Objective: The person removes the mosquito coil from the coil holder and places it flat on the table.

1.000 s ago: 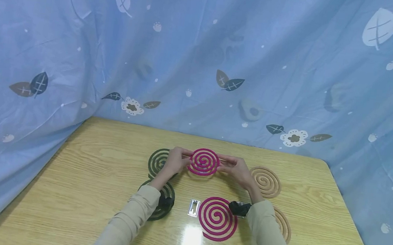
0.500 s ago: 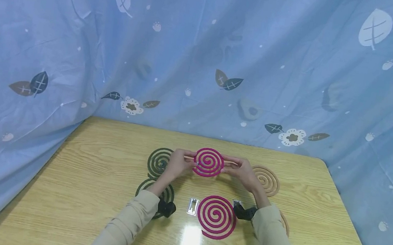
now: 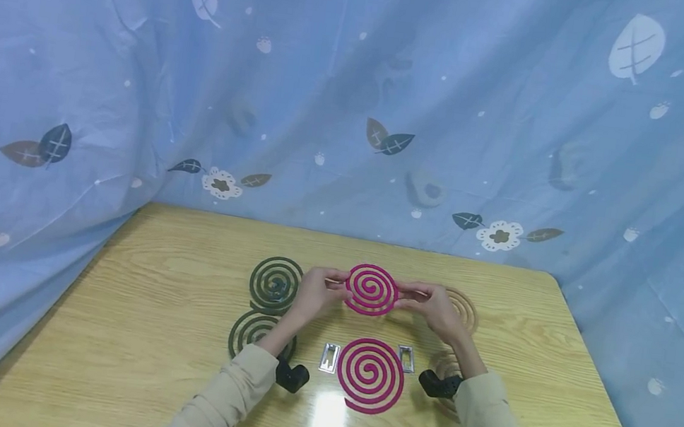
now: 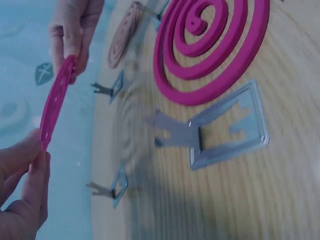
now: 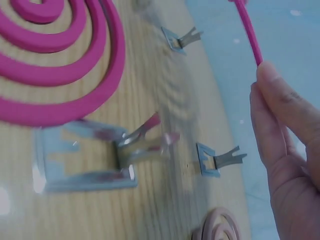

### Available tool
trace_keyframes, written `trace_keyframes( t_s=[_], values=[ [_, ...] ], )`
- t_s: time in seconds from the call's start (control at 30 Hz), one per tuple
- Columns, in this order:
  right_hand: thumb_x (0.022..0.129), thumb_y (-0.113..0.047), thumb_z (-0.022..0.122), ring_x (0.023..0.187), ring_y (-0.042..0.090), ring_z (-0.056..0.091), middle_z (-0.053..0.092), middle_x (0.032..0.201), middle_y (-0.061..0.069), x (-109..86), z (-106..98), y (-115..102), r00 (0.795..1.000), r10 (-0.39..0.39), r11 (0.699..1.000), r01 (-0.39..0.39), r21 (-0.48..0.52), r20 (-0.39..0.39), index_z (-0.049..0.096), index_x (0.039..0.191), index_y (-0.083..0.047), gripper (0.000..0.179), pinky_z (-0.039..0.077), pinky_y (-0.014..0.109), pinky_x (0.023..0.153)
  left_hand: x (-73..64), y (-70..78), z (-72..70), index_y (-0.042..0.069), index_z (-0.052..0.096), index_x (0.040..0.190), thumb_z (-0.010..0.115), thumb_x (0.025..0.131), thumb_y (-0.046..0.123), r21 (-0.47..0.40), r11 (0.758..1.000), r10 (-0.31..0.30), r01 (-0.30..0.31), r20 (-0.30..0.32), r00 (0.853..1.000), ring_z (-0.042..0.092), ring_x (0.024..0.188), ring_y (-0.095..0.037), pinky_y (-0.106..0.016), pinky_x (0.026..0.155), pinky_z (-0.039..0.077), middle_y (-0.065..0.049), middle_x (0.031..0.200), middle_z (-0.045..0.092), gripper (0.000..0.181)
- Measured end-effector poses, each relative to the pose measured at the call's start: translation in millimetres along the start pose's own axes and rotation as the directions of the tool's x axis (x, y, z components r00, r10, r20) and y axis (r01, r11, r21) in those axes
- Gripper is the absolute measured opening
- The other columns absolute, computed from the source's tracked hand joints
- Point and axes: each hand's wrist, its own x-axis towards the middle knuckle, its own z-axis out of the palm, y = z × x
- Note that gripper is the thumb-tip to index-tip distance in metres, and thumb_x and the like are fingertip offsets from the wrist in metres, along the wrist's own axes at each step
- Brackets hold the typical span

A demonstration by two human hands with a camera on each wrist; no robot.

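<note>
Both hands hold a pink mosquito coil (image 3: 370, 288) up above the back of the table, flat side toward the head camera. My left hand (image 3: 315, 296) pinches its left edge between thumb and fingers. The opposite edge is pinched by my right hand (image 3: 440, 312). In the left wrist view the held coil (image 4: 55, 102) shows edge-on between the two hands. A second pink coil (image 3: 370, 369) lies on the table nearer to me. Beside it sit two metal coil stands with raised forked tabs, a left stand (image 4: 180, 132) and a right stand (image 5: 142, 150).
Two dark green coils (image 3: 262, 307) lie at the left, the nearer one partly under the left arm. Tan coils (image 3: 471, 313) at the right are partly hidden by the right arm. More metal stands (image 5: 207, 160) sit near the table's far edge. A blue curtain (image 3: 330, 98) hangs behind.
Both hands have shifted slightly right with the held pink coil, and it sits a little lower. The right forearm has moved right, uncovering the right metal stand beside the lying pink coil.
</note>
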Motion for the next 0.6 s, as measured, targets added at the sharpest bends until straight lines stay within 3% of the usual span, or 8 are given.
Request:
trace_keyframes(
  t_s=[0.3,0.6],
  values=[
    [0.08,-0.002,0.075,0.11,0.036,0.06,0.057,0.127,0.026,-15.4,-5,4,0.999,0.014,0.997,-0.016,-0.077,-0.034,0.058,0.124,0.009,0.048,0.055,0.023,0.086,-8.4,0.8,16.0,-0.009,0.067,0.108,0.075,0.079,-0.001,-0.068,0.997,-0.025,0.024,-0.013,1.0,0.069,0.09,-0.032,-0.026,0.074,0.06,-0.023,0.105,0.067,0.031],
    [0.079,0.006,0.073,0.101,0.028,0.065,0.058,0.12,0.032,-20.3,-6,6,1.0,0.005,0.998,-0.006,-0.059,-0.018,0.053,0.125,0.015,0.051,0.057,0.025,0.083,-17.7,-4.1,32.8,-0.011,0.066,0.104,0.074,0.077,-0.007,-0.093,0.995,-0.037,0.029,-0.087,0.995,0.069,0.087,-0.034,-0.021,0.069,0.06,-0.024,0.102,0.067,0.029]
  ],
)
